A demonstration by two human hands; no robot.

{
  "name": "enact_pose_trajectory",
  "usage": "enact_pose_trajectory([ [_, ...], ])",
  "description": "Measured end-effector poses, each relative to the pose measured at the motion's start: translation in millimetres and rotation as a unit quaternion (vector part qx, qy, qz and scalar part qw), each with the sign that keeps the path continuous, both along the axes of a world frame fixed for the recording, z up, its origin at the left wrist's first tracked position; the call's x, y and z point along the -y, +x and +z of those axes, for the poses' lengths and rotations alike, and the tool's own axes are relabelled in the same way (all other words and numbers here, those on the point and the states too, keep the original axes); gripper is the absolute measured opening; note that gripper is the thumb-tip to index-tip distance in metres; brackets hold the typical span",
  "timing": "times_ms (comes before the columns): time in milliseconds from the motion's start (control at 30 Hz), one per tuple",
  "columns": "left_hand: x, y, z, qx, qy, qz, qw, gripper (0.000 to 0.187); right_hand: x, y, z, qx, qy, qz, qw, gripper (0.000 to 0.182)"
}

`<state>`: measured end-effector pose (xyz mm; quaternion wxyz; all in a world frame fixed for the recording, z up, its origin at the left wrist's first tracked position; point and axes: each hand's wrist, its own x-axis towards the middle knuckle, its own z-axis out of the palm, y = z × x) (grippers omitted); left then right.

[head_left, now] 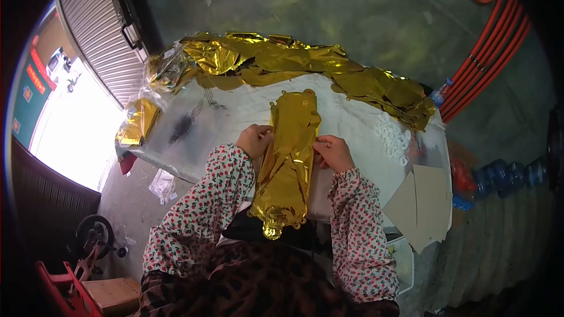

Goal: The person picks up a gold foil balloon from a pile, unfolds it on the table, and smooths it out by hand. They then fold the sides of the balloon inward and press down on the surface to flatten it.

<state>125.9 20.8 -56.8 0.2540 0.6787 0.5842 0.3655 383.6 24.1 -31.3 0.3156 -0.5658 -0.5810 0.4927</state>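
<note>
A flat, shiny gold foil balloon (286, 158) lies lengthwise in front of me, creased, with small tabs along its edges. Its near end, a crumpled knob, hangs over the table's front edge. My left hand (255, 141) pinches the balloon's left edge about halfway along, fingers closed. On the opposite side my right hand (333, 152) is closed on the right edge, thumb and forefinger together. Patterned sleeves cover both forearms. Across the back of the table stretches a long heap of similar gold foil balloons (258, 53).
The table (235, 103) has a whitish cover. White rings (392, 138) lie in a pile at right, near cardboard sheets (418, 205). Clear plastic wrapping (164, 73) and a folded gold foil piece (141, 122) lie at left. Red pipes (490, 53) run along the wall; large bottles (505, 177) stand at right.
</note>
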Motion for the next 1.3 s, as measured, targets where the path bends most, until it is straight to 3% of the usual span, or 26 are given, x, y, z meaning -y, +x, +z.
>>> enact_pose_trajectory([
  [100, -12.3, -5.9, -6.6, 0.028, -0.038, 0.001, 0.999, 0.036, 0.7, -0.1, 3.8, -0.044, -0.027, 0.006, 0.999, 0.038],
  [200, -19.1, -7.3, -6.8, 0.077, -0.101, 0.013, 0.992, 0.041, 3.8, -9.1, 8.0, 0.011, -0.015, -0.02, 1.0, 0.035],
  [267, -21.9, -6.6, -7.3, 0.06, -0.051, 0.015, 0.997, 0.04, 1.1, -14.3, -1.1, 0.181, 0.171, -0.027, 0.968, 0.036],
  [300, -23.3, -6.1, -6.7, 0.058, -0.053, 0.012, 0.997, 0.04, 1.3, -15.3, -5.2, 0.181, 0.169, -0.03, 0.968, 0.036],
  [367, -26.6, -4.8, -6.0, 0.066, -0.049, 0.026, 0.996, 0.038, 2.8, -16.0, -11.7, 0.315, 0.332, -0.014, 0.889, 0.035],
  [567, -43.8, -7.1, -21.5, 0.13, -0.046, 0.02, 0.99, 0.034, -0.2, -15.7, -22.7, 0.331, 0.376, 0.019, 0.865, 0.035],
  [800, -40.5, -4.8, -17.9, 0.117, -0.021, 0.023, 0.993, 0.034, -4.7, -14.3, -29.0, 0.322, 0.397, 0.05, 0.858, 0.036],
  [967, -44.0, -1.8, -16.3, 0.211, -0.08, 0.018, 0.974, 0.04, -6.9, -15.3, -28.4, 0.303, 0.447, 0.031, 0.841, 0.034],
  [1100, -40.2, 0.1, -6.0, 0.202, -0.104, 0.011, 0.974, 0.04, -5.5, -16.2, -19.4, 0.293, 0.467, 0.017, 0.834, 0.029],
  [1200, -43.0, -1.8, -8.3, 0.215, -0.105, 0.016, 0.971, 0.04, -9.0, -20.2, -13.5, 0.26, 0.419, 0.015, 0.87, 0.023],
  [1267, -42.7, -3.9, -10.2, 0.242, -0.11, 0.008, 0.964, 0.039, -12.8, -29.9, -10.4, 0.239, 0.297, 0.001, 0.924, 0.019],
  [1300, -42.9, -4.1, -11.3, 0.24, -0.111, 0.006, 0.964, 0.039, -14.7, -35.4, -7.6, 0.238, 0.296, -0.001, 0.925, 0.019],
])
